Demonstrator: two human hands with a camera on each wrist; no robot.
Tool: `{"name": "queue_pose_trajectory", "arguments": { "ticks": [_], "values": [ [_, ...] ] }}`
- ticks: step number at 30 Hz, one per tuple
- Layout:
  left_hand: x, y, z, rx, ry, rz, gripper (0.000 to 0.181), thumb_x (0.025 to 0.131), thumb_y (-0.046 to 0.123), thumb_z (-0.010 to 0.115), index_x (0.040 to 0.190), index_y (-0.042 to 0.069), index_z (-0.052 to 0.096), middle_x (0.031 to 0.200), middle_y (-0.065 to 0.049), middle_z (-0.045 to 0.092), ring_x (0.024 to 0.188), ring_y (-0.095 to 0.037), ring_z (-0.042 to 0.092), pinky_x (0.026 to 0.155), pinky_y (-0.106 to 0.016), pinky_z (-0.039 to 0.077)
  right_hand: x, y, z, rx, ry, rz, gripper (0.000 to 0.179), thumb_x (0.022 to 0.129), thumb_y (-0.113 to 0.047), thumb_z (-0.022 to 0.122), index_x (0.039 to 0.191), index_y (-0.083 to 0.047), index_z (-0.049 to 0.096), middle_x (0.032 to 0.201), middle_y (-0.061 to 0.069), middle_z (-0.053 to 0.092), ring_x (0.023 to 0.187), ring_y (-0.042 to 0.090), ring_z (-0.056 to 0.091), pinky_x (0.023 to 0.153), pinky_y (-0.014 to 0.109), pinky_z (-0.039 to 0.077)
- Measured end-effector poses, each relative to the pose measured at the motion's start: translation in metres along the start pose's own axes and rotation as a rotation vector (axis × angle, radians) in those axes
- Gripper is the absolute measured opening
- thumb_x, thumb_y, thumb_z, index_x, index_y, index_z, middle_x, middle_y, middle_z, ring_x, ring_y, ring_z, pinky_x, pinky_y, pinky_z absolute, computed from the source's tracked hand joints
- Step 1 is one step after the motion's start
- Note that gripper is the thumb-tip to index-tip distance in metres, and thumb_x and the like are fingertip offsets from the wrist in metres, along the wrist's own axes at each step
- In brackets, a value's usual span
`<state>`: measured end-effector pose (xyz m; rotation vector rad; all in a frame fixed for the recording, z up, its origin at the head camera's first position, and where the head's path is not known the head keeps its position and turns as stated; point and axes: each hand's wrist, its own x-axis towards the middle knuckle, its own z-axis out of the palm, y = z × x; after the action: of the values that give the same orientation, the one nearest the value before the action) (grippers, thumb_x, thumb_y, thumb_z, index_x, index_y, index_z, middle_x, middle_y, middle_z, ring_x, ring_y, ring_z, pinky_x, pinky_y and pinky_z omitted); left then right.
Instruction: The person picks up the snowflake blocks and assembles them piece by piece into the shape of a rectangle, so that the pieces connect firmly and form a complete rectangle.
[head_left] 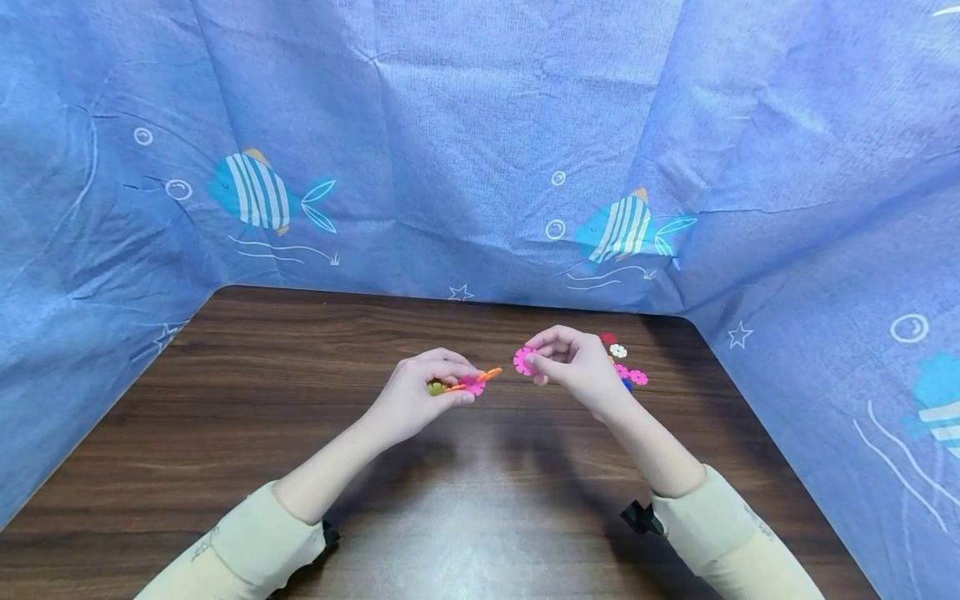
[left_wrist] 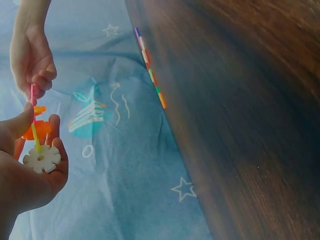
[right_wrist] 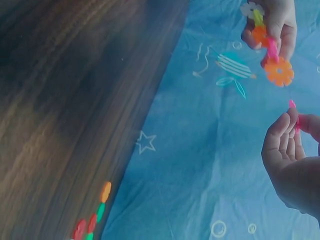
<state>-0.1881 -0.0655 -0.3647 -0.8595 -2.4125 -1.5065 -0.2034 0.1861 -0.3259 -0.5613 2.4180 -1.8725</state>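
Observation:
My left hand (head_left: 423, 387) pinches a short chain of notched flower-shaped discs. In the right wrist view the chain shows a white disc (right_wrist: 251, 11), a yellow-green disc (right_wrist: 258, 18), an orange one, a pink one (right_wrist: 272, 50) and an orange disc (right_wrist: 279, 72) at the free end. Between thumb and fingers, my right hand (head_left: 573, 367) holds a single pink flower disc (head_left: 524, 361). That disc is level with the chain's orange end and a small gap apart from it. Both hands are raised over the table.
On the brown wooden table (head_left: 225, 417), several loose flower discs (head_left: 637, 377) in pink, white, red and blue lie behind my right hand, partly hidden by it. A blue cloth (head_left: 465, 125) printed with fish hangs around the table's back and sides.

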Motion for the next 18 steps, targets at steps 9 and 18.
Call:
{"name": "queue_pose_trajectory", "arguments": {
  "ticks": [9, 18],
  "values": [
    [0.0, 0.001, 0.001, 0.018, 0.006, 0.015, 0.023, 0.077, 0.016, 0.078, 0.099, 0.022, 0.075, 0.097, 0.012, 0.067, 0.09, -0.004, 0.062, 0.073, -0.028, 0.053, 0.0, -0.001, 0.012, -0.026, -0.043, 0.041, 0.022, 0.085, -0.008, 0.07, 0.101, 0.004, 0.063, 0.078, 0.007, 0.068, 0.063, 0.017, 0.063, 0.064, 0.031, 0.055],
    [0.0, 0.0, 0.002, 0.034, -0.027, 0.019, 0.022, 0.079, 0.018, 0.076, 0.102, 0.02, 0.074, 0.092, 0.011, 0.07, 0.086, -0.003, 0.064, 0.074, -0.028, 0.052, 0.001, 0.0, 0.015, -0.076, -0.037, 0.014, 0.02, 0.084, -0.009, 0.071, 0.098, 0.003, 0.064, 0.078, 0.012, 0.068, 0.06, 0.017, 0.063, 0.06, 0.031, 0.054]
  ]
}}
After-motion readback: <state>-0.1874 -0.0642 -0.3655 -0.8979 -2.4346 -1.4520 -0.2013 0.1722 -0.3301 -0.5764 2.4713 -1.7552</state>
